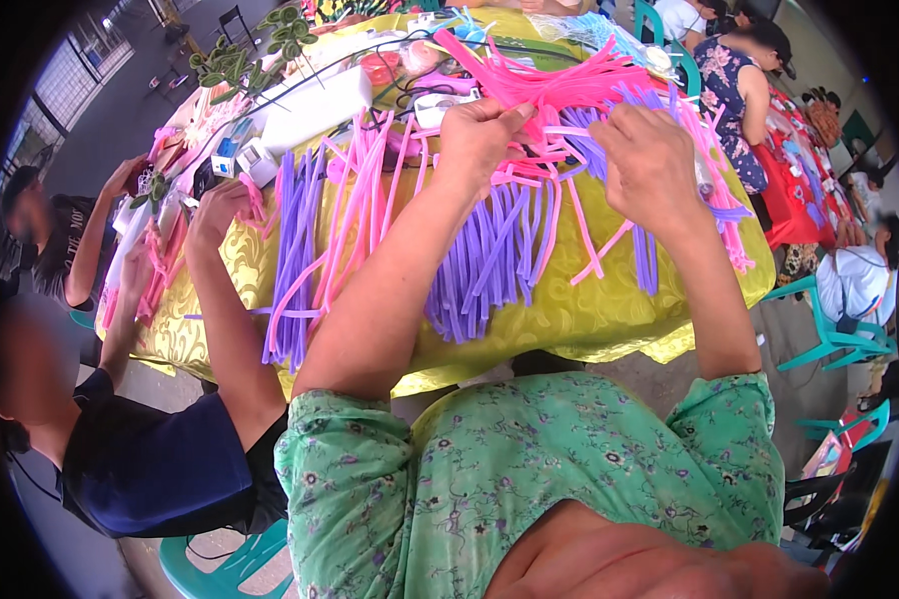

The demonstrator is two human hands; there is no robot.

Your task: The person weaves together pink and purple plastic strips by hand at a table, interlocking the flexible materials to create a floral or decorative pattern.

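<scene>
My left hand (477,145) is closed, thumb and forefinger pinched on a pink fuzzy pipe cleaner (541,128) above the table. To its right, my right hand (651,165) curls its fingers in a closed grip; what lies in them is hidden. A thick bundle of bright pink pipe cleaners (569,82) spreads just beyond both hands. Below and between my forearms hang purple pipe cleaners (484,260) over the cloth. Lighter pink pipe cleaners (365,190) lie left of my left forearm, beside another purple bunch (298,240).
A yellow patterned cloth (609,319) covers the table. White foam block (315,108), a small box (226,155), dark cables and green leafy stems (285,30) stand at the far left. Close on my left, a co-worker's hand (218,210) handles pink pieces. Teal chairs (829,319) stand at right.
</scene>
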